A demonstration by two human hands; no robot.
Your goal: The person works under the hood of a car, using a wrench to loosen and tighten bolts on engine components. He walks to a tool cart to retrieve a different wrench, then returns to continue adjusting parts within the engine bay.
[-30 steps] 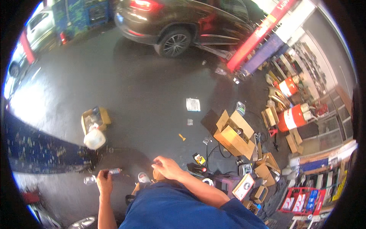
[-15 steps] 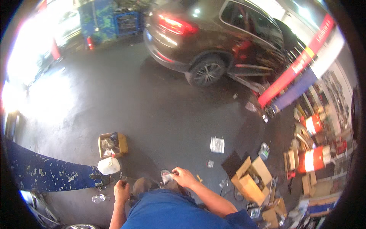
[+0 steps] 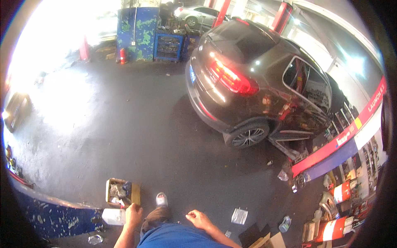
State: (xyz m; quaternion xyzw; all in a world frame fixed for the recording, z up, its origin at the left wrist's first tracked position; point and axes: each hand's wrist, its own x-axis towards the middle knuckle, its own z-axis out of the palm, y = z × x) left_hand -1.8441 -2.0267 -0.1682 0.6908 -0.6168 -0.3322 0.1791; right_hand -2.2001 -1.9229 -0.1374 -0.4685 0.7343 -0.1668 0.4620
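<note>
Left hand [image 3: 133, 214] and right hand [image 3: 199, 219] curl; whether either grips anything cannot be told. A careless shoe [image 3: 161, 199] could knock the box [image 3: 135, 193].

On our left, a jug [image 3: 112, 216] sits at the near side of an open carton [image 3: 135, 194]. Ahead to our right stands an SUV [image 3: 248, 76], with a lift post [image 3: 337, 143] right of it and drums [image 3: 333, 230] nearer us.
</note>
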